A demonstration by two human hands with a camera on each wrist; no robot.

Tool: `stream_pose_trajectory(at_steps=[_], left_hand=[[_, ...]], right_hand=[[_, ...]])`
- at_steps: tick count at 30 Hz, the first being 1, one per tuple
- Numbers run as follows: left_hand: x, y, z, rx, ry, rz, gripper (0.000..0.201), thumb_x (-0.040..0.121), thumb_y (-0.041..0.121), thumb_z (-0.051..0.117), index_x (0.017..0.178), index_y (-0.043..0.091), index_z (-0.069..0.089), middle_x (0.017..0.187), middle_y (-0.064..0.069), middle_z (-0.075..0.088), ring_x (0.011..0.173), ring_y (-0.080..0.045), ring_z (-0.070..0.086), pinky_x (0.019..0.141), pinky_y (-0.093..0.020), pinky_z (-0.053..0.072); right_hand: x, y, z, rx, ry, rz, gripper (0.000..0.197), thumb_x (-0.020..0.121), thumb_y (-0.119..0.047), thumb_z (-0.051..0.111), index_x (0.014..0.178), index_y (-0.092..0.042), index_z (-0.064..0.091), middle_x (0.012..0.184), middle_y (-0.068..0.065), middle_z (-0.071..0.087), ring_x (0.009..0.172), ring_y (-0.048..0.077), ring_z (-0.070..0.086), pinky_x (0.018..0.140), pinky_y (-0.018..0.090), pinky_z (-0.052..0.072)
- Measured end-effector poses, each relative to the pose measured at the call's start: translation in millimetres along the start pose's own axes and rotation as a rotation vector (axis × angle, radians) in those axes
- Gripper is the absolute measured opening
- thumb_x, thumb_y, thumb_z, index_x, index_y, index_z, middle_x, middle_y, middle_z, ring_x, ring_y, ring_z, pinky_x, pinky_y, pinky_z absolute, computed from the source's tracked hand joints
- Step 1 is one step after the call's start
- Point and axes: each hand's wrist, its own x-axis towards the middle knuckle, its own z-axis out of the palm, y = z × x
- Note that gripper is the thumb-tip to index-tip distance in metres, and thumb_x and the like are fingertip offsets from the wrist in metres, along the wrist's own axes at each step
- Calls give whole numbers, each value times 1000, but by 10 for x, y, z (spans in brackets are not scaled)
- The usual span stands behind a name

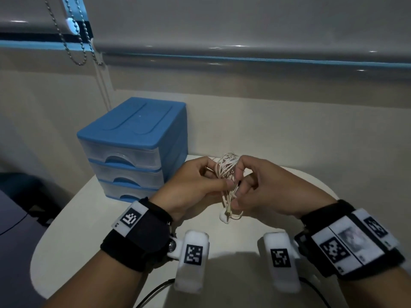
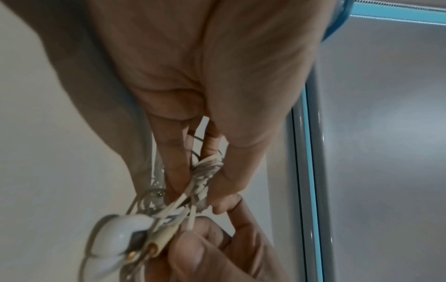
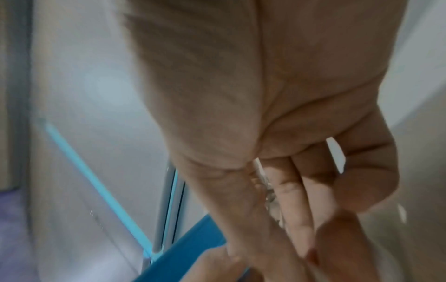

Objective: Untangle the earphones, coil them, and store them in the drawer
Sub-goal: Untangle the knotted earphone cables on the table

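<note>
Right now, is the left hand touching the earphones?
Touching. The left wrist view shows the left hand pinching the bunched earphones between thumb and fingers; the head view agrees.

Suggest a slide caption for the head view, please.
Both hands, left hand and right hand, pinch tangled white earphones beside a closed blue drawer unit.

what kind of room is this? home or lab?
Probably a home or small office corner: a small white table by a window with roller blinds and bead chain, plus a blue plastic desktop drawer unit.
</note>
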Motion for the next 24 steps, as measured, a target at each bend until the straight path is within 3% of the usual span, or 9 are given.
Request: stream_pose_trajectory(at_steps=[2, 7, 11, 14, 16, 19, 22, 24], left_hand=[[-5, 1, -10, 59, 28, 40, 21, 85, -12, 73, 100, -2, 63, 81, -13, 63, 70, -19, 68, 69, -32, 62], [7, 9, -10, 198, 52, 100, 15, 88, -12, 68, 95, 0, 65, 92, -14, 60, 72, -11, 66, 68, -19, 56], [19, 22, 17, 257, 61, 110, 10, 90, -8, 69, 94, -2, 62, 91, -14, 58, 66, -4, 62, 65, -12, 53], [43, 23, 1, 433, 63, 139, 10, 89, 9, 78, 91, 8, 68, 89, -5, 64, 74, -5, 58, 69, -12, 48], [53, 25, 16, 430, 63, 128, 9, 88, 10, 78, 89, 11, 69, 85, -6, 65, 73, -7, 57, 67, -12, 46], [58, 29, 30, 399, 64, 109, 9, 89, 12, 78, 92, 10, 70, 87, -22, 68, 73, -12, 59, 65, -16, 48], [50, 53, 45, 393, 60, 88, 10, 91, 13, 76, 95, 8, 68, 81, -24, 62, 73, -17, 55, 65, -20, 48], [27, 68, 67, 315, 28, 58, 14, 94, 5, 71, 102, -3, 63, 80, -19, 55, 74, -21, 50, 62, -19, 49]], right_hand=[[-1, 88, 39, 192, 17, -11, 36, 79, 19, 72, 101, 1, 49, 79, 33, 66, 66, 31, 66, 64, 38, 58], [36, 301, 55, 528, 106, -69, 26, 82, 28, 61, 96, 6, 57, 72, 26, 59, 59, 27, 55, 64, 38, 46], [74, 401, -3, 561, 227, -102, 26, 82, 31, 50, 92, 9, 60, 68, 21, 60, 59, 25, 52, 64, 35, 42], [74, 435, -26, 594, 292, -100, 25, 84, 28, 52, 89, 6, 63, 66, 19, 57, 59, 25, 52, 62, 34, 45], [68, 437, -32, 615, 309, -94, 20, 86, 25, 54, 89, 7, 63, 65, 19, 56, 57, 25, 53, 60, 33, 45], [63, 409, -28, 614, 297, -84, 9, 92, 15, 54, 89, 15, 62, 66, 22, 59, 57, 26, 52, 57, 31, 41], [80, 416, -14, 585, 288, -84, 19, 96, 6, 54, 85, 12, 69, 68, 26, 61, 60, 29, 52, 58, 34, 39], [96, 421, 26, 585, 269, -86, 18, 93, 7, 60, 80, 9, 71, 68, 26, 61, 65, 32, 48, 55, 34, 38]])
